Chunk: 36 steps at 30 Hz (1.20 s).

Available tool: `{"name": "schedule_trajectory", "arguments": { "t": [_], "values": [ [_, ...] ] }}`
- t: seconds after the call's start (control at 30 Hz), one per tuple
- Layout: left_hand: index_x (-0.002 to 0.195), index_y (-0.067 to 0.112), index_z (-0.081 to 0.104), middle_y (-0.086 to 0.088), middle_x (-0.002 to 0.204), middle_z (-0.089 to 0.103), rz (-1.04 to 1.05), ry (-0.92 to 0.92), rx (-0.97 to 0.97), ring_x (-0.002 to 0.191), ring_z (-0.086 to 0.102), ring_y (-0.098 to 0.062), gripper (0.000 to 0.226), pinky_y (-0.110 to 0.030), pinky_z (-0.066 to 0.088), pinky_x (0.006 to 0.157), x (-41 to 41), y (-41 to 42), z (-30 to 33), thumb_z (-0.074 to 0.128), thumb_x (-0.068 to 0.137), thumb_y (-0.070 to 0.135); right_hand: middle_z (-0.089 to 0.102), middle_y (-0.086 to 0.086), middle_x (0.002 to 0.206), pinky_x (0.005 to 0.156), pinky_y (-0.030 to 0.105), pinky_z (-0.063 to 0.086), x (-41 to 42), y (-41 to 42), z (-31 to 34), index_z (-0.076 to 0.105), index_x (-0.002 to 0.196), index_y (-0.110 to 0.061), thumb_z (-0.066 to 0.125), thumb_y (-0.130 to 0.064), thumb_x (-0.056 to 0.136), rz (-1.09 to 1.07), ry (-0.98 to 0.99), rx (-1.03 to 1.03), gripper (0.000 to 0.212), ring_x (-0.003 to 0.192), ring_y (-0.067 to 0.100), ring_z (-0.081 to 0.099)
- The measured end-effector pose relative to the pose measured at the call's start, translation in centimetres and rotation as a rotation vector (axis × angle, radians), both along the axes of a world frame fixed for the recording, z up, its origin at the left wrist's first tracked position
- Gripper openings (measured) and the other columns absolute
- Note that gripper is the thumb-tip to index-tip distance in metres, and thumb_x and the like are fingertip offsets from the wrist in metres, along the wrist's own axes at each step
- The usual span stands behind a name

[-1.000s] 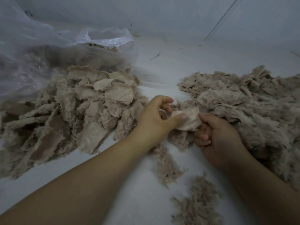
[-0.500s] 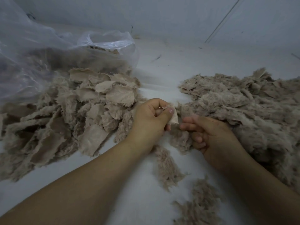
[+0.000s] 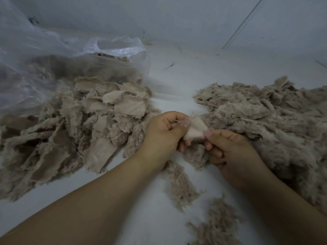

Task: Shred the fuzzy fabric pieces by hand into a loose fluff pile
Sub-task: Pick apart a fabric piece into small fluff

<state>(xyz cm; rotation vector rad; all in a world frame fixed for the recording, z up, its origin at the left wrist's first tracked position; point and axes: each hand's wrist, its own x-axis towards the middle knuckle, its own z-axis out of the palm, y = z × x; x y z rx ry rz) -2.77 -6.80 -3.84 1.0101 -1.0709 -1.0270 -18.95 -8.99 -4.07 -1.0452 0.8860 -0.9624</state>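
Observation:
A small beige fabric piece (image 3: 195, 129) is held between both hands at the centre. My left hand (image 3: 162, 137) pinches its left edge with thumb and curled fingers. My right hand (image 3: 230, 151) pinches its right edge, thumb on top. To the left lies a heap of fuzzy fabric pieces (image 3: 74, 131), many with the woven backing up. On the right spreads the loose fluff pile (image 3: 269, 124), reaching the frame's right edge. Fluff hangs below the held piece.
A clear plastic bag (image 3: 53, 68) with more fabric inside lies at the back left. Two loose tufts (image 3: 182, 184) (image 3: 215, 225) sit on the white surface (image 3: 145, 218) near my forearms. A pale wall runs along the back.
The held piece was bunched small between my fingertips half a second ago; now it is spread wider between both hands. Both hands stay at the centre.

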Motion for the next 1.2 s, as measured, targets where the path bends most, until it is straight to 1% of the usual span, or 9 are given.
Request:
{"name": "schedule_trajectory", "arguments": {
  "t": [0.27, 0.37, 0.47, 0.57, 0.7, 0.8, 0.9, 1.03, 1.2],
  "values": [
    [0.082, 0.02, 0.057, -0.002, 0.051, 0.045, 0.464, -0.202, -0.235, 0.045, 0.039, -0.014, 0.023, -0.022, 0.032, 0.046, 1.7, -0.2, 0.3, 0.054, 0.089, -0.002, 0.054, 0.005, 0.055, 0.032, 0.014, 0.025, -0.2, -0.4, -0.3, 0.064, 0.079, 0.001, 0.064, -0.014, 0.078, -0.02, -0.038, 0.046, 0.015, 0.037, 0.005, 0.032],
    [0.082, 0.017, 0.062, 0.002, 0.062, 0.052, 0.736, -0.816, -0.291, 0.056, 0.049, -0.016, 0.016, -0.026, 0.032, 0.05, 3.5, -0.6, 0.9, 0.057, 0.079, 0.002, 0.057, 0.006, 0.056, 0.032, 0.014, 0.025, -0.1, -0.3, -0.1, 0.064, 0.083, 0.003, 0.064, -0.01, 0.076, -0.022, -0.025, 0.046, 0.015, 0.037, 0.004, 0.035],
    [0.081, 0.013, 0.066, -0.006, 0.084, 0.065, 0.665, -1.583, 0.096, 0.085, 0.059, -0.028, 0.01, -0.03, 0.031, 0.059, 4.6, -0.6, 1.2, 0.059, 0.076, 0.009, 0.057, 0.006, 0.056, 0.032, 0.014, 0.025, -0.1, -0.3, -0.1, 0.064, 0.086, 0.005, 0.055, -0.001, 0.089, -0.033, -0.039, 0.063, 0.011, 0.037, 0.004, 0.036],
    [0.083, 0.009, 0.067, -0.012, 0.092, 0.064, 0.628, -1.769, 0.234, 0.099, 0.056, -0.035, 0.012, -0.038, 0.044, 0.076, 4.7, -0.1, 2.0, 0.062, 0.075, 0.017, 0.058, 0.006, 0.056, 0.032, 0.014, 0.027, -0.1, -0.2, -0.1, 0.064, 0.088, 0.006, 0.051, 0.0, 0.094, -0.038, -0.05, 0.07, 0.016, 0.038, 0.005, 0.038],
    [0.06, 0.012, 0.059, -0.006, 0.062, 0.058, 0.552, -1.58, -0.325, 0.063, 0.056, -0.027, 0.023, -0.029, 0.043, 0.056, 3.0, 0.3, 2.7, 0.057, 0.074, 0.03, 0.058, 0.006, 0.056, 0.032, 0.014, 0.027, -0.1, -0.3, 0.0, 0.065, 0.087, 0.005, 0.052, -0.004, 0.093, -0.039, -0.07, 0.073, 0.017, 0.038, 0.005, 0.038],
    [0.067, 0.02, 0.065, 0.009, 0.054, 0.06, -0.213, -1.362, 0.131, 0.054, 0.057, -0.008, 0.053, -0.023, 0.045, 0.049, 2.7, 0.4, 3.8, 0.062, 0.063, 0.072, 0.057, 0.005, 0.055, 0.032, 0.014, 0.027, 0.0, -0.4, 0.0, 0.065, 0.087, 0.005, 0.053, -0.007, 0.093, -0.036, -0.075, 0.087, 0.018, 0.037, 0.005, 0.038],
    [0.071, 0.018, 0.065, 0.012, 0.049, 0.052, -0.666, -1.3, 0.305, 0.042, 0.043, -0.002, 0.042, -0.016, 0.034, 0.04, 3.6, 0.5, 4.0, 0.087, 0.059, 0.052, 0.057, 0.005, 0.055, 0.032, 0.014, 0.027, 0.1, -0.4, 0.0, 0.064, 0.087, 0.005, 0.053, -0.008, 0.094, -0.037, -0.072, 0.092, 0.019, 0.038, 0.004, 0.038],
    [0.07, 0.017, 0.067, 0.013, 0.049, 0.053, -0.692, -1.207, 0.247, 0.043, 0.044, -0.001, 0.017, -0.015, 0.036, 0.044, 4.1, 0.3, 3.6, 0.083, 0.075, 0.017, 0.056, 0.005, 0.055, 0.031, 0.013, 0.026, 0.3, -0.3, 0.1, 0.063, 0.088, 0.006, 0.051, -0.007, 0.096, -0.043, -0.066, 0.091, 0.019, 0.037, 0.004, 0.037],
    [0.07, 0.011, 0.058, 0.005, 0.047, 0.051, -0.216, -0.525, 0.018, 0.037, 0.044, -0.009, 0.022, -0.02, 0.039, 0.039, 2.7, -0.1, 2.8, 0.073, 0.084, 0.002, 0.053, 0.006, 0.055, 0.033, 0.014, 0.026, 0.5, 0.1, 0.1, 0.069, 0.086, 0.0, 0.052, -0.007, 0.096, -0.023, -0.008, 0.022, 0.022, 0.039, 0.005, 0.035]
  ]
}}
